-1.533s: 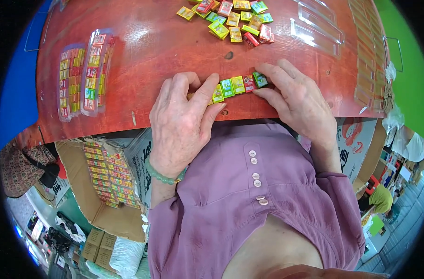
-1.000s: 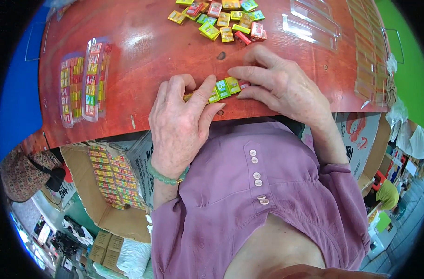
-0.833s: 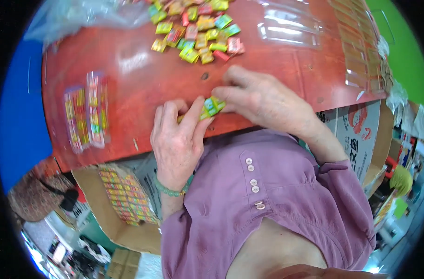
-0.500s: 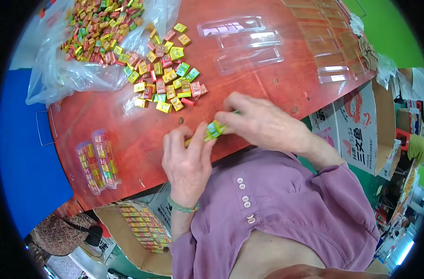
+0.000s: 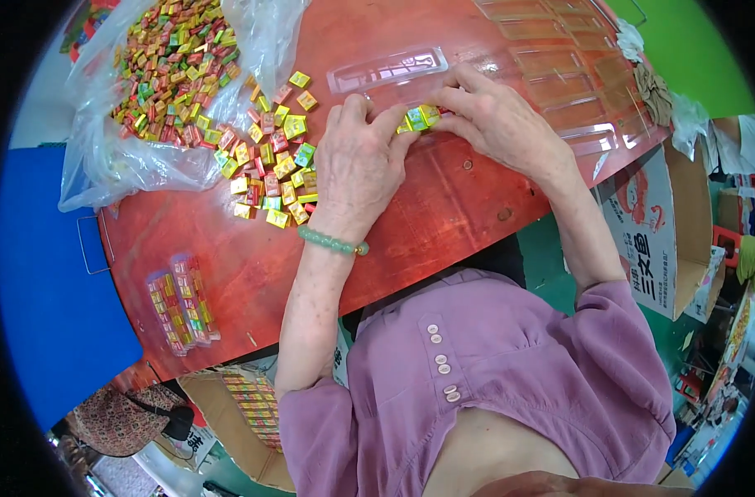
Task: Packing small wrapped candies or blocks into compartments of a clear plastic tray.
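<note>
My left hand [image 5: 359,161] and my right hand [image 5: 495,116] meet over the red table [image 5: 444,215], pinching between them a short row of small wrapped candies [image 5: 419,117], yellow and green. The row sits just in front of an empty clear plastic tray [image 5: 387,69]. A green bead bracelet [image 5: 331,242] is on my left wrist. A loose pile of small coloured candies [image 5: 276,170] lies on the table left of my left hand.
A clear plastic bag [image 5: 166,74] full of candies lies at the far left. Two filled clear trays [image 5: 181,302] rest near the table's front left edge. Several empty clear trays [image 5: 560,66] are stacked at the far right. Cardboard boxes [image 5: 659,232] stand below the table.
Both hands have carried the row of candies from the table's near edge away from my body, up to the empty clear tray. The view has swung toward the candy bag.
</note>
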A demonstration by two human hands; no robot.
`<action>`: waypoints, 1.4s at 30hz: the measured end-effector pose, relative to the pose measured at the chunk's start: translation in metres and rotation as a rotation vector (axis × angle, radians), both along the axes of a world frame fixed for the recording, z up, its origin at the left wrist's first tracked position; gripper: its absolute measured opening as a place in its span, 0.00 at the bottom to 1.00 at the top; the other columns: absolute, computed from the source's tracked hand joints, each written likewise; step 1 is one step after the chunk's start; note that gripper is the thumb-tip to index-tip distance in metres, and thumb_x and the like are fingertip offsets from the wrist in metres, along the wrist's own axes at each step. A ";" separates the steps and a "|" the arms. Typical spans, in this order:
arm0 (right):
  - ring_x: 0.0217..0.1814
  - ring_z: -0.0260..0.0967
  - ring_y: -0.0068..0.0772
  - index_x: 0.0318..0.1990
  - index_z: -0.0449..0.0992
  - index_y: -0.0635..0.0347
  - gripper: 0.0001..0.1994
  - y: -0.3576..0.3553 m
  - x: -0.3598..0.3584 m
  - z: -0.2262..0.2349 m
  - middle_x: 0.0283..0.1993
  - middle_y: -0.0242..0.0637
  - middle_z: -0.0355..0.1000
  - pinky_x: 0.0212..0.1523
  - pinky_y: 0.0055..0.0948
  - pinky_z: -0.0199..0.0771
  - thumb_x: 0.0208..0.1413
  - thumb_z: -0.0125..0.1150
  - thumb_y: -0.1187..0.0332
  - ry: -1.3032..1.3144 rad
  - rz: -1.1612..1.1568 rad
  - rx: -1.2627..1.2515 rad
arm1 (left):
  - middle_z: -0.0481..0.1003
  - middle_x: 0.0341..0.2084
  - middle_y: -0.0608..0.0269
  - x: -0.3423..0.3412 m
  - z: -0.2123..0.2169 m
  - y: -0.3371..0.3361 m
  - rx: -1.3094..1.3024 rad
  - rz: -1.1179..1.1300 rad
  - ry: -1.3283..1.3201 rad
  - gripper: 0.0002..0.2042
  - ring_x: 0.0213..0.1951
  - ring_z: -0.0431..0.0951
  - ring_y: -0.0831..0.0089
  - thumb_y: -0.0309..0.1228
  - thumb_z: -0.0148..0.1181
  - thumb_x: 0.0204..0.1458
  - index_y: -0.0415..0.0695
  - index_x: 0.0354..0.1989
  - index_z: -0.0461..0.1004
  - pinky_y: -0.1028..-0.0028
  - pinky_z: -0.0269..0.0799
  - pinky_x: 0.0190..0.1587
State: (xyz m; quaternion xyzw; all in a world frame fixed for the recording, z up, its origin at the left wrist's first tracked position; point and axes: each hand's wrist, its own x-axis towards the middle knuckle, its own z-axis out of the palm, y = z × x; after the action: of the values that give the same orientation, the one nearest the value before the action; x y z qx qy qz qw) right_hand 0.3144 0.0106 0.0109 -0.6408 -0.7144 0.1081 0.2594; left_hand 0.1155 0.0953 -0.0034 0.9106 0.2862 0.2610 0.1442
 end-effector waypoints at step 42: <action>0.71 0.63 0.43 0.63 0.75 0.57 0.27 -0.051 -0.008 -0.020 0.67 0.36 0.70 0.68 0.43 0.62 0.56 0.70 0.61 -0.324 -0.115 0.046 | 0.69 0.61 0.47 -0.027 -0.002 -0.039 0.187 0.064 0.293 0.26 0.64 0.67 0.52 0.33 0.65 0.56 0.31 0.60 0.70 0.56 0.65 0.62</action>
State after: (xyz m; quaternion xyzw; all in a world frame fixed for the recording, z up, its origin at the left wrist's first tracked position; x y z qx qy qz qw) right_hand 0.3059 -0.0408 -0.0087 -0.6836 -0.7113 -0.0281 0.1612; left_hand 0.0882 0.0567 -0.0052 0.9387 0.3076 0.1555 0.0074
